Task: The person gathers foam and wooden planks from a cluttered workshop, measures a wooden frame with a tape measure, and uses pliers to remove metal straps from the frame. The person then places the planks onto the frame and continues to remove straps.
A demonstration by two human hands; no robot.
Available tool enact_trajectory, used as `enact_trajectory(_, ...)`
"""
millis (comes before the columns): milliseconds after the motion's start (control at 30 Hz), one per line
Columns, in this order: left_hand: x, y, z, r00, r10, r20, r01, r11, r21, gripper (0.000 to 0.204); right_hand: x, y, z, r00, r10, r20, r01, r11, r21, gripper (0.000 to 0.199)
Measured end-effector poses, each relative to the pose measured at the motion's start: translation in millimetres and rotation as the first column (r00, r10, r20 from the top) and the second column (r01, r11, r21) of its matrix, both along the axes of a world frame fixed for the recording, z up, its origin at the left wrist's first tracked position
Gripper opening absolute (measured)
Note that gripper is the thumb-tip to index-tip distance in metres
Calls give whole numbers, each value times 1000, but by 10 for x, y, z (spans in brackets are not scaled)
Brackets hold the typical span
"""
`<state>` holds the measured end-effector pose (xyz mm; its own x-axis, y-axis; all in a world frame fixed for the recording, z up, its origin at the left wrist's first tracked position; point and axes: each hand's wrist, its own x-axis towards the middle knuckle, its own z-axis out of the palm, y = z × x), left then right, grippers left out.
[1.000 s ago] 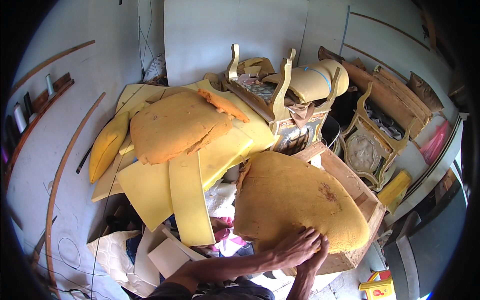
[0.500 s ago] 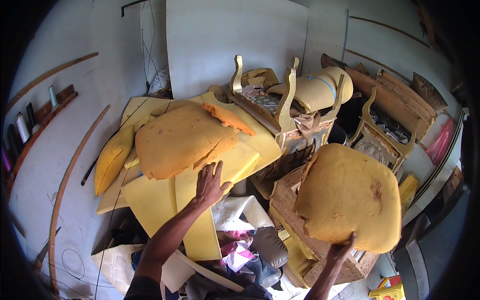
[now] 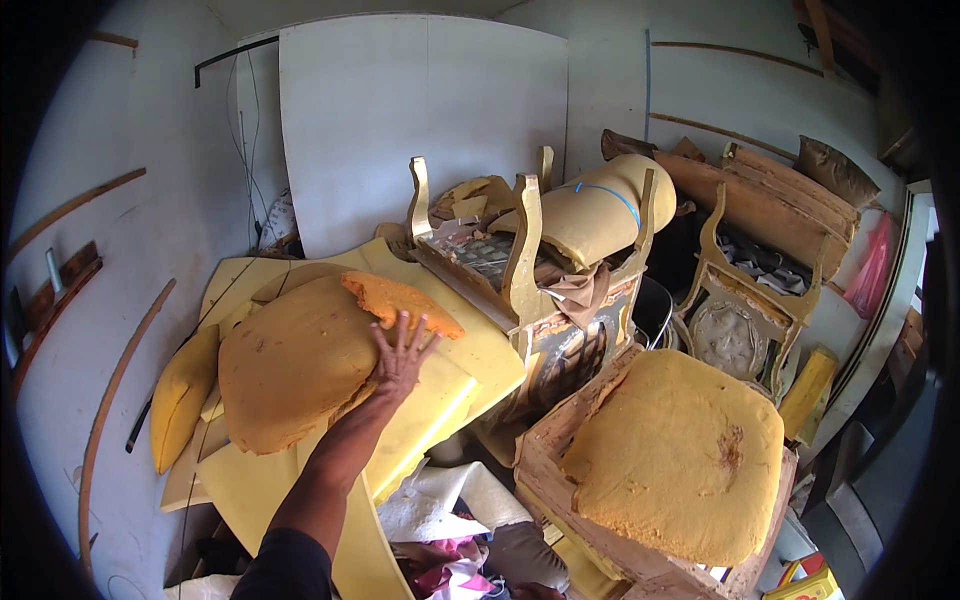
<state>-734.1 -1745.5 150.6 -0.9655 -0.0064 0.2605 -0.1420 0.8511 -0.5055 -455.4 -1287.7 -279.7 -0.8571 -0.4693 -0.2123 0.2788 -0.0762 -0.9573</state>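
Note:
My left hand [image 3: 400, 358] reaches out with its fingers spread. Its fingertips overlap the lower edge of a torn orange foam strip [image 3: 425, 308]; I cannot tell whether they touch it. Beside the wrist, a worn, rounded tan foam cushion [image 3: 292, 362] lies on stacked yellow foam sheets [image 3: 440, 400], its edge crumbling. At the right, another rounded yellow foam cushion [image 3: 680, 455] with a dark damaged patch lies across a wooden furniture frame [image 3: 545, 440]. My right hand is out of sight.
An upturned chair frame [image 3: 525, 250] with legs pointing up stands behind the foam, beside a foam roll [image 3: 600, 215] tied with blue strap. Farther right is another bare chair frame [image 3: 745, 310]. White sheeting and cloth scraps [image 3: 455, 565] lie low in the middle. A yellow foam wedge [image 3: 185, 400] sits far left.
My left hand has moved forward to the orange foam strip, its fingers spreading. My right hand has let go of the right-hand cushion and left the view; that cushion now lies flatter on the frame.

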Motion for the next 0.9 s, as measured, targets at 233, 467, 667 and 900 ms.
enact_trajectory(233,-540,-1319,-526,844,395,-364,-307,911,277,77,61,-147,740,711,234,-663,333,719,610,32)
enact_trajectory(467,-178,-1799,1363,777,103,-622,206,891,406,65,-360,-394,843,688,-720,-84,-52,-165,985,41)
enact_trajectory(667,1979,-1142,3247,576,117,-809,395,827,400,56,-240,-641,2262,953,258,-161,-237,961,141,53)
enact_trajectory(900,2798,1328,3052,343,-387,-856,638,765,-91,72,-699,-1085,4700,900,47,-434,-289,809,-512,76)
